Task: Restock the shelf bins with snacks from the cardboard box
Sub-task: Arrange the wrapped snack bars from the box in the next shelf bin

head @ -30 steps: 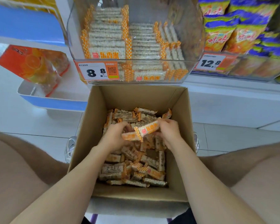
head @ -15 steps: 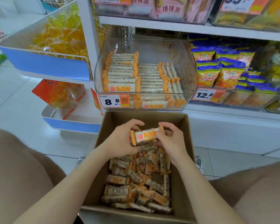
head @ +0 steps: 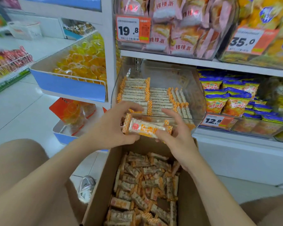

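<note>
An open cardboard box point(head: 103, 190) between my knees holds several loose orange-and-white snack bars point(head: 147, 180). Above its far edge I hold a small bunch of these snack bars point(head: 145, 127) with both hands. My left hand point(head: 111, 128) grips the bunch's left end and my right hand point(head: 178, 132) grips its right end, just in front of the clear shelf bin point(head: 194, 95). That bin has neat stacked rows of the same bars point(head: 137, 92) in its left and middle parts. Its price tag is hidden behind my hands.
Blue-and-orange snack bags point(head: 227, 98) fill the bin to the right, behind a 12.8 tag point(head: 214, 121). Pink packets point(head: 178, 30) sit on the shelf above. Blue trays with orange jelly packs point(head: 82, 62) stand at the left. A grey shoe point(head: 86, 187) is beside the box.
Both hands have lifted the bunch of bars out of the box and up toward the front of the clear bin. The view has tilted upward, showing the upper shelf.
</note>
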Tool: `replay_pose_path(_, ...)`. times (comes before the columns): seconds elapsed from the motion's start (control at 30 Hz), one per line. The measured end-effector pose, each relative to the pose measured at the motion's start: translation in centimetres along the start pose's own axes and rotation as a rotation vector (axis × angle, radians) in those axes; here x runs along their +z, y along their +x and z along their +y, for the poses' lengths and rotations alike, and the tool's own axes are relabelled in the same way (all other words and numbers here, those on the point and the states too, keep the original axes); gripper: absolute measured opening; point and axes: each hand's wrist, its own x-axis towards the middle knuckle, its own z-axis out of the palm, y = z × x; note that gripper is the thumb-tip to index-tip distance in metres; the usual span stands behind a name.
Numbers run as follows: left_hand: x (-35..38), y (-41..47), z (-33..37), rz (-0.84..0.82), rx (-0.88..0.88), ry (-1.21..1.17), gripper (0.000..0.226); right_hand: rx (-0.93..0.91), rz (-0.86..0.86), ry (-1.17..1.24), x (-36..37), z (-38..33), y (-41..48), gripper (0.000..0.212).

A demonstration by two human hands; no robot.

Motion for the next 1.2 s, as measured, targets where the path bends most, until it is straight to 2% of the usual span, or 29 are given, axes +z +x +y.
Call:
replay_pose_path(0.07,-1.3,0.3,-0.9,0.135,-0.027,0.081,0.075,-0.100,0.108,-0.027,-0.2,-1.3,1.3,0.043)
replay_pose_path(0.13,-1.6,0.8,-2.1,0.342,-0.157,0.109,0.064,-0.134,0.219,-0.028,-0.3,-2.2,3.0,0.034)
replay_pose_path(0.2,-1.3,1.4,-3.0,0.507,-0.323,0.094,0.050,-0.180,0.228,-0.117,-0.5,-2.8,4.9,0.032)
replay_pose_path(0.23,-1.1,1.7,-3.3,0.533,-0.383,0.082,0.047,-0.202,0.193,-0.192,-0.6,-2.9,5.9,0.032)
replay_pose_path(0.3,-0.8,2.4,-3.5,0.492,-0.434,0.029,0.048,-0.233,0.085,-0.380,-0.3,-3.0,7.6,0.033)
replay_pose_path(0.43,-0.7,3.1,-3.0,0.359,-0.423,0.022,0.052,-0.241,-0.176,-0.698,0.9,-3.0,10.1,0.036)
replay_pose_path(0.53,-0.6,3.3,-3.0,0.346,-0.429,0.060,0.049,-0.145,-0.262,-0.727,1.6,-3.0,11.3,0.033)
replay_pose_path(0.7,-0.3,3.6,-3.0,0.304,-0.406,0.127,0.039,0.023,-0.258,-0.729,2.4,-3.8,12.3,0.031)
replay_pose_path(0.8,0.0,3.6,-3.3,0.258,-0.391,0.236,0.034,0.076,-0.284,-0.814,3.3,-3.8,12.0,0.024)
replay_pose_path(0.93,0.4,3.2,-3.9,0.181,-0.407,0.370,0.037,0.048,-0.072,-0.768,3.2,-1.9,11.0,0.021)
replay_pose_path(1.0,0.5,3.1,-4.0,0.170,-0.410,0.401,0.045,0.052,0.018,-0.770,3.1,-1.7,10.2,0.032)
replay_pose_path(1.1,0.7,3.2,-3.7,0.173,-0.398,0.403,0.057,0.121,0.067,-0.720,3.4,-2.2,10.3,0.056)
replay_pose_path(1.2,0.7,3.2,-3.4,0.191,-0.383,0.393,0.063,0.135,-0.019,-0.794,4.1,-2.9,11.4,0.051)
